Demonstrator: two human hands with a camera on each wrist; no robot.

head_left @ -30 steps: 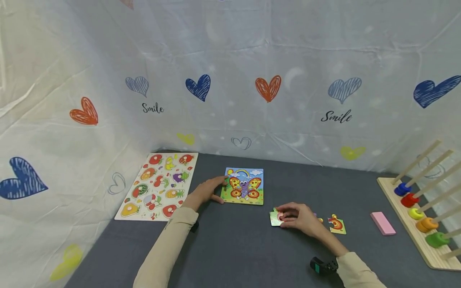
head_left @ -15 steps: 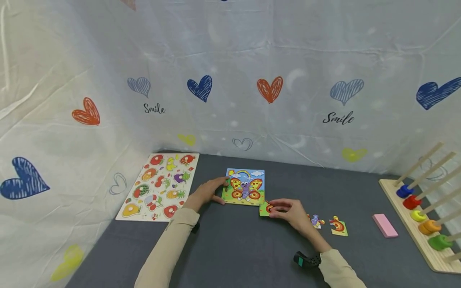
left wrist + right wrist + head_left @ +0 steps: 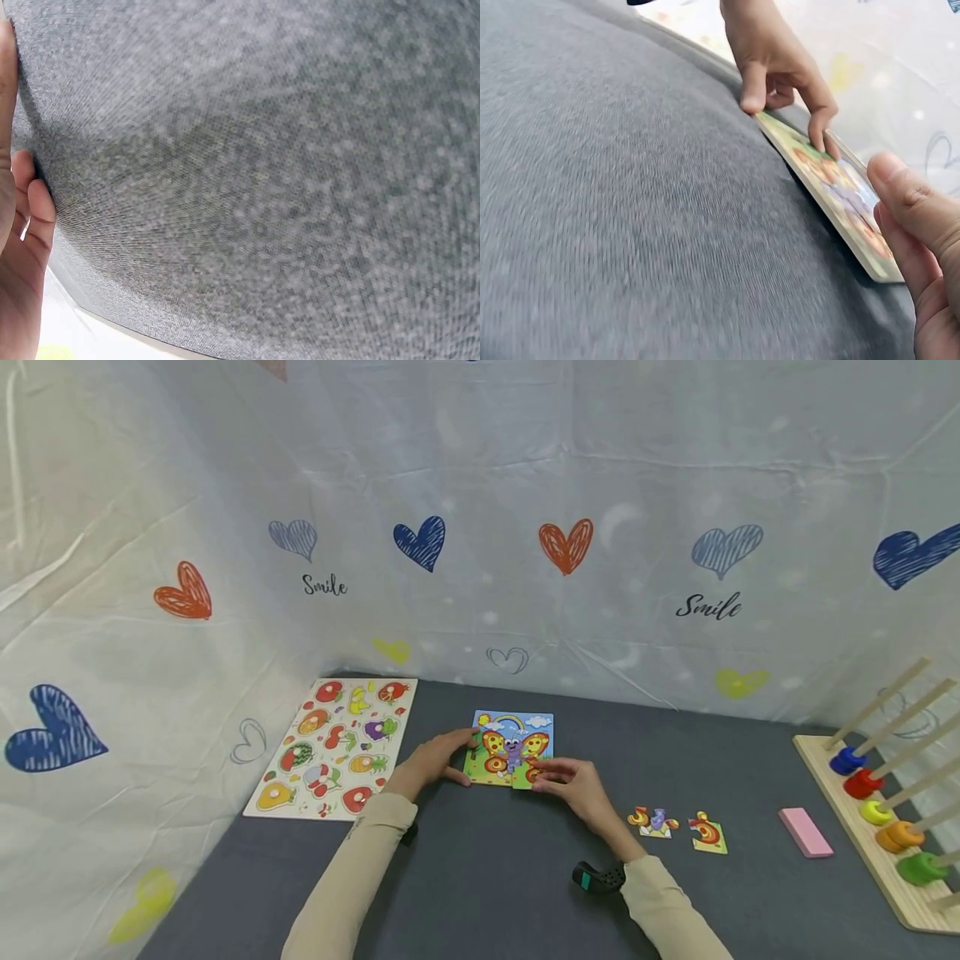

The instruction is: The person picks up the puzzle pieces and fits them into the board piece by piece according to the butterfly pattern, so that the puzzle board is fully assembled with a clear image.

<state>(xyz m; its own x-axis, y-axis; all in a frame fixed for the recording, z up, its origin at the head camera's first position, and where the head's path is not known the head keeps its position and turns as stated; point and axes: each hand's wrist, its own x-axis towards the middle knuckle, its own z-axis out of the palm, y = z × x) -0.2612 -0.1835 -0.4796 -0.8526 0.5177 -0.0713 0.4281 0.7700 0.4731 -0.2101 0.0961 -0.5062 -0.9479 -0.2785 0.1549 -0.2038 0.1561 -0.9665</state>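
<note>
A square butterfly puzzle board (image 3: 517, 727) lies on the dark cloth ahead of me. My left hand (image 3: 433, 763) holds its left side, index finger on the picture and thumb at the near left corner; this grip shows also in the right wrist view. My right hand (image 3: 576, 787) pinches a green-edged puzzle piece (image 3: 521, 779) over the board's near right corner, its fingers hiding part of it. In the right wrist view my right thumb (image 3: 900, 176) and fingers are at that end of the board. The left wrist view shows mostly cloth, with left fingers (image 3: 41, 202) at its edge.
Right of my right hand lie two loose puzzle pieces, one with purple (image 3: 657, 823) and one with orange rings (image 3: 707, 833). A pink block (image 3: 806, 832) and a wooden peg rack (image 3: 828, 793) with coloured rings stand farther right. A fruit puzzle board (image 3: 333, 747) lies left.
My right hand has carried the puzzle piece left from the cloth onto the board's near right corner, uncovering the purple piece. My left hand stays at the board.
</note>
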